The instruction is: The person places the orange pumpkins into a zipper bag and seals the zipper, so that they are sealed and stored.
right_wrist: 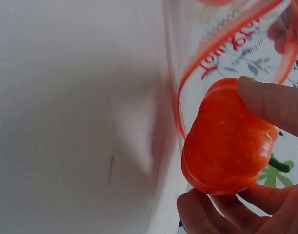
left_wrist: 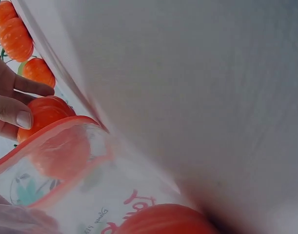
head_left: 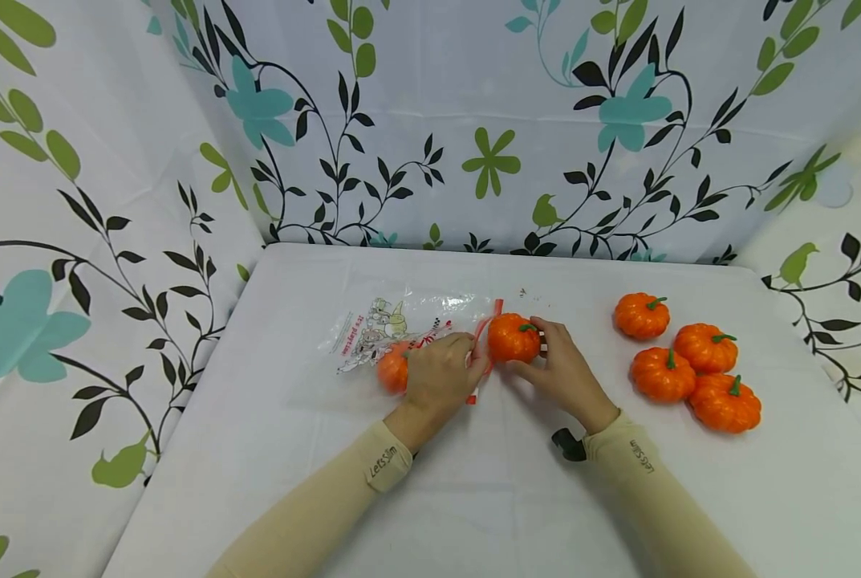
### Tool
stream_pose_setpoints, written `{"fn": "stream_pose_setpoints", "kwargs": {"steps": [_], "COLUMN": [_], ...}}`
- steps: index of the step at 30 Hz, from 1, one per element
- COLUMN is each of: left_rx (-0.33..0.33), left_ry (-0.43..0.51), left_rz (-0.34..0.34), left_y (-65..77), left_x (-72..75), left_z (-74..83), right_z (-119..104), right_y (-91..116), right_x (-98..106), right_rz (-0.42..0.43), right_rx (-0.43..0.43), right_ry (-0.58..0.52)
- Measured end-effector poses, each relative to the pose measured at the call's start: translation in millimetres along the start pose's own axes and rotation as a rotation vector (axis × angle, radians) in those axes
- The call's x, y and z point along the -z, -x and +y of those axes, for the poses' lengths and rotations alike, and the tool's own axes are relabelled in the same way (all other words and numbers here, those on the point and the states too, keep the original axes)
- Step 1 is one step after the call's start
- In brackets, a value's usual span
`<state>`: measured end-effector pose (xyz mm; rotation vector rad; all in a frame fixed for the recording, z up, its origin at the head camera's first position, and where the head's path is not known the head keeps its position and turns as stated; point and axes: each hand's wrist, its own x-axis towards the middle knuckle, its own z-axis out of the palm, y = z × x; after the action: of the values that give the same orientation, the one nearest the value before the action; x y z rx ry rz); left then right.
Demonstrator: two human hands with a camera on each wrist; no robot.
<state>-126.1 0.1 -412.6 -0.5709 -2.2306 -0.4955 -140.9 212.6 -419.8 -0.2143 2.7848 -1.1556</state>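
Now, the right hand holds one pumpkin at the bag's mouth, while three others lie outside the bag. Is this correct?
Not three: the head view shows four other pumpkins outside the bag. The right hand holds one pumpkin at the bag's mouth.

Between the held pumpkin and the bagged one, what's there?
Left hand and the bag's red rim, per the head view. The right wrist view also shows that rim beside the held pumpkin.
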Motion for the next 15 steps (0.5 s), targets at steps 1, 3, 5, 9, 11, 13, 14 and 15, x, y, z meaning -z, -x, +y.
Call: {"fn": "stream_pose_setpoints", "kwargs": {"steps": [1,3,5,9,11,13,14,15], "left_rx": [-0.003,-0.010,-0.018,-0.031,-0.034,-0.035,-0.034,-0.031], "left_ry": [0.003,0.009,0.018,0.034,0.039,0.048,0.053,0.057], "left_rz": [0.003,0.011,0.016,0.024,0.022,0.016,0.010,0.004], "left_y": [0.0,0.2,0.3,1.5,2.0,2.4,2.4,2.3], "left_x": [-0.1,-0.6,-0.9,-1.6,-1.3,-0.9,-0.4,0.2], "left_z": [-0.4,-1.4,-2.1,-3.0,-2.9,-2.7,-2.5,-2.2], "right_z": [-1,-4,-6,-7,-8,-8,-9,-9], "right_y": [0,-1,-1,-5,-8,-11,-12,-14], "right_x": [-3,-9,-14,-23,-28,-31,-33,-34], "right_rz": [0.005,0.011,0.013,0.013,0.018,0.026,0.033,0.041], "right_rx": [0.011,0.034,0.061,0.091,0.088,0.086,0.089,0.090], "right_ry": [-0.004,-0.002,-0.007,-0.005,-0.001,0.004,0.002,-0.004]}}
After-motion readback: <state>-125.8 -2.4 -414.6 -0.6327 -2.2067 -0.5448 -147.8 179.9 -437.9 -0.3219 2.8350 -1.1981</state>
